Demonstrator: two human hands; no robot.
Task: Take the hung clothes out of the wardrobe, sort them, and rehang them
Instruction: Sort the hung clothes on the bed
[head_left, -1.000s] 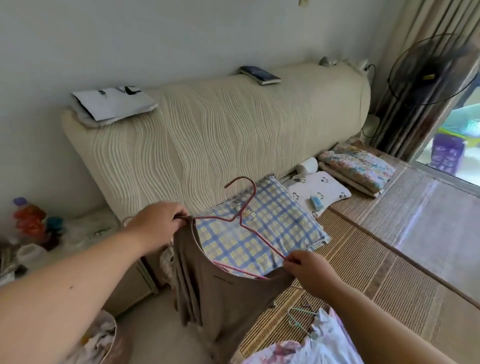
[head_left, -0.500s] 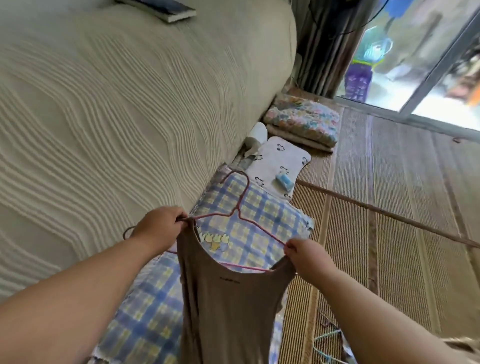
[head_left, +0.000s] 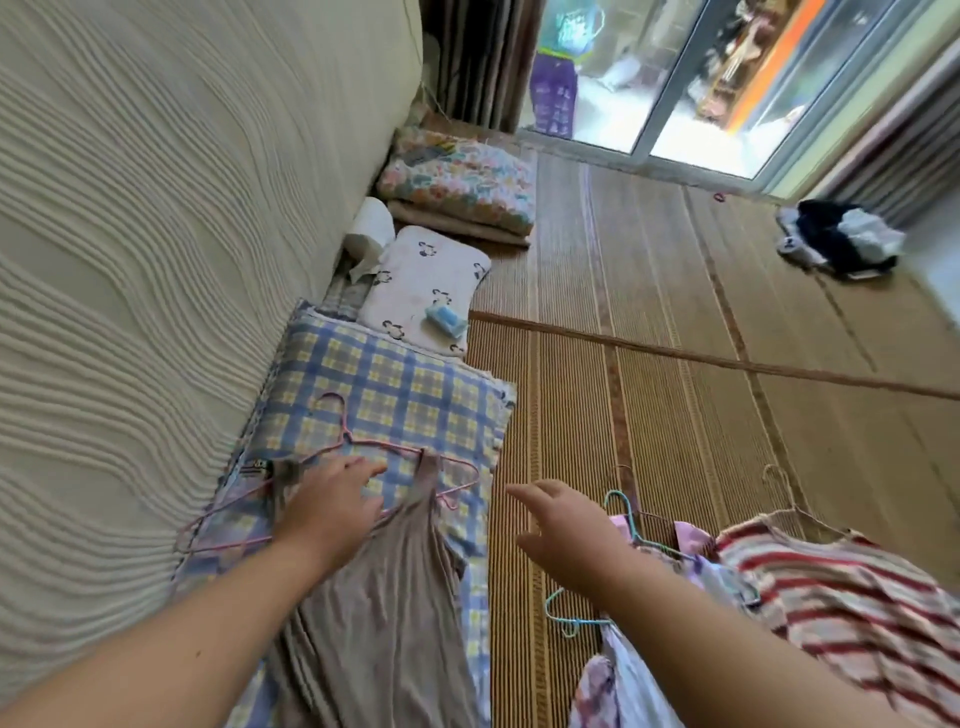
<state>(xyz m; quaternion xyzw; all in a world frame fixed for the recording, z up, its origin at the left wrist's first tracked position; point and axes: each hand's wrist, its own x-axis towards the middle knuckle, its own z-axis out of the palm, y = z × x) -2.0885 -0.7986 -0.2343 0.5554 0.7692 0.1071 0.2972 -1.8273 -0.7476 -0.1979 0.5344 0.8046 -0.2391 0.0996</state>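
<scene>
So the left hand (head_left: 332, 506) has its fingers (head_left: 363, 470) stretched out flat, gripping nothing, just resting on the neckline of the brown top (head_left: 389, 597) where it sits on the pink hanger (head_left: 347, 438). The right hand (head_left: 566, 525) hovers just beside it, loose and empty.

The top lies flat on its hanger across a blue-and-yellow plaid pillow (head_left: 384, 379), with the hook pointing away past the left fingertips. All of this is on a bed with a woven mat (head_left: 649, 415). A cream ribbed headboard (head_left: 156, 234) runs along to the left of the left hand.

Further out beyond the plaid pillow there's a small cartoon-print pillow (head_left: 426, 275) with a blue packet (head_left: 445, 319) on it. Then comes a toilet roll (head_left: 371, 228) against the headboard, and a folded floral blanket (head_left: 462, 176).

Right of the right hand there's a lilac garment (head_left: 613, 675) with a teal hanger (head_left: 623, 509) near it. A red-striped top (head_left: 857, 597) is on a wire hanger (head_left: 784, 493) next to that.

Way off past the right fingertips, a dark-and-white clothes pile (head_left: 841, 241) sits at the mat's far corner. Behind it is a sliding glass door (head_left: 675, 78), with brown curtains (head_left: 478, 52) beside it.
</scene>
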